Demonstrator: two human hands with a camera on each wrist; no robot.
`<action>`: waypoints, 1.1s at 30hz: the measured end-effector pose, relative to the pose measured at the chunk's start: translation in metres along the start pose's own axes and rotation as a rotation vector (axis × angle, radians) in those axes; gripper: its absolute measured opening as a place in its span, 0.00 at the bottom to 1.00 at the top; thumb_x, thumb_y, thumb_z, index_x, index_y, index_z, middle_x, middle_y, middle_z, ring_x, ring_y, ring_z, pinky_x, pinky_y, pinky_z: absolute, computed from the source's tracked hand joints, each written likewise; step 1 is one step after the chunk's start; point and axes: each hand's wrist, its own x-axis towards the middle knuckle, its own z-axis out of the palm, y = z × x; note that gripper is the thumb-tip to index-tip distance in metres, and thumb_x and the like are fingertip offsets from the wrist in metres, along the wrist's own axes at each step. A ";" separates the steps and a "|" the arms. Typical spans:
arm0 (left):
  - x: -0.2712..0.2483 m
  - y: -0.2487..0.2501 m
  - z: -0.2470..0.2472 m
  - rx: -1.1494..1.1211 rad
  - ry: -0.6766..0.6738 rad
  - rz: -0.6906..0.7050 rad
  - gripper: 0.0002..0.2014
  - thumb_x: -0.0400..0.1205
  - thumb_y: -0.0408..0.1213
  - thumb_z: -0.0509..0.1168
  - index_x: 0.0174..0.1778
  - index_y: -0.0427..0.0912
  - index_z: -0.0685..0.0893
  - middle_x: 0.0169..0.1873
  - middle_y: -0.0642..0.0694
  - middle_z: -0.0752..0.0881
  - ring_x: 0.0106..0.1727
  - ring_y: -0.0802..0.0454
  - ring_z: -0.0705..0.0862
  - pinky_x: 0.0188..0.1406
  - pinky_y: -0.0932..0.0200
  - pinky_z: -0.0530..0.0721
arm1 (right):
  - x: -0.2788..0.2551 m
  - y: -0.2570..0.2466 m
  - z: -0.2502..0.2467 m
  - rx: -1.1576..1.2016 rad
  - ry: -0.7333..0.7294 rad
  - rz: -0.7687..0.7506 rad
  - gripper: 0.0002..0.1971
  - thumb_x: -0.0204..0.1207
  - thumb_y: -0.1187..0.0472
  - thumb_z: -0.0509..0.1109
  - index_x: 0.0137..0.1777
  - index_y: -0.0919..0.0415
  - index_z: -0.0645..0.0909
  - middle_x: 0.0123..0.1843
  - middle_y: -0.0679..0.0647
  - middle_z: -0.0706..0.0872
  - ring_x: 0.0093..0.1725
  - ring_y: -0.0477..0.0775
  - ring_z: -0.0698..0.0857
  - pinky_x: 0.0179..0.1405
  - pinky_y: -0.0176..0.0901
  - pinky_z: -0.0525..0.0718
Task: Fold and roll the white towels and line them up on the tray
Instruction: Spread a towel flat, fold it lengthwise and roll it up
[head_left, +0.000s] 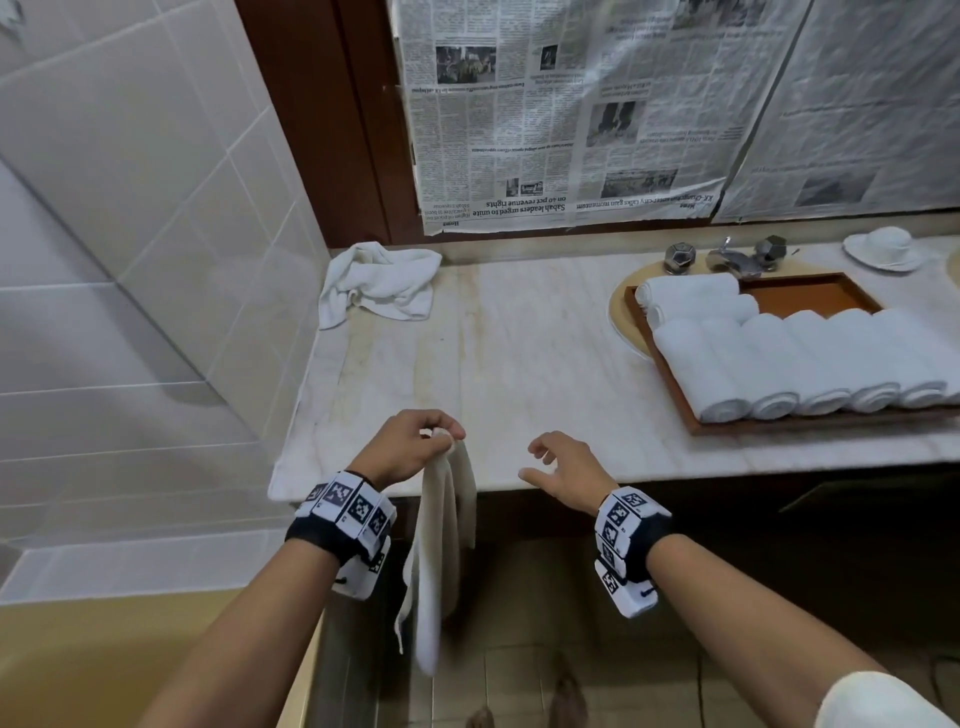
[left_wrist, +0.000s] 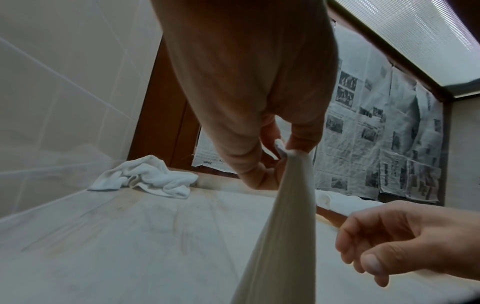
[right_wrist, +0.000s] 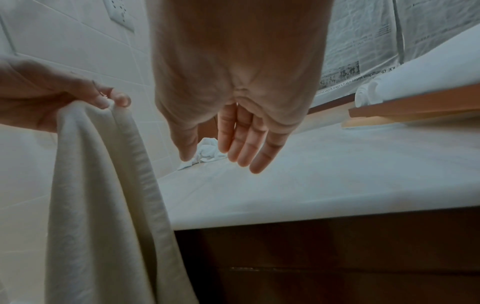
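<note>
One corner of a hanging towel (head_left: 445, 545) is pinched by the left hand (head_left: 415, 441) at the counter (head_left: 519, 338) edge; the right hand (head_left: 563, 467), relaxed and empty, is best brought to the adjacent corner for flat spreading.

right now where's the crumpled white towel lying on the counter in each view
Head: crumpled white towel, upper left, counter's far corner.
Left wrist: left of centre, beyond the pinching left hand.
Right wrist: small, centre, behind the right hand's fingers.
Shared landmark: newspaper-covered wall.
</note>
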 end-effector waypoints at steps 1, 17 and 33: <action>-0.002 0.004 0.000 -0.005 -0.007 0.014 0.10 0.75 0.41 0.66 0.42 0.58 0.91 0.47 0.58 0.91 0.50 0.56 0.87 0.56 0.57 0.83 | -0.001 -0.003 0.000 0.001 0.003 -0.009 0.21 0.76 0.46 0.75 0.65 0.55 0.79 0.59 0.48 0.81 0.55 0.46 0.80 0.56 0.37 0.77; 0.005 0.096 0.011 -0.004 0.038 0.224 0.08 0.80 0.33 0.70 0.48 0.52 0.91 0.49 0.53 0.91 0.48 0.53 0.87 0.52 0.56 0.84 | 0.005 -0.001 -0.033 0.045 -0.002 -0.122 0.05 0.78 0.54 0.73 0.48 0.53 0.82 0.44 0.44 0.84 0.45 0.47 0.83 0.45 0.36 0.76; -0.002 0.156 -0.013 -0.048 0.172 0.330 0.06 0.83 0.34 0.71 0.52 0.45 0.91 0.45 0.48 0.92 0.44 0.55 0.87 0.46 0.60 0.82 | -0.008 0.063 -0.031 0.133 0.004 0.003 0.07 0.79 0.56 0.71 0.41 0.56 0.80 0.40 0.54 0.87 0.42 0.55 0.83 0.45 0.43 0.80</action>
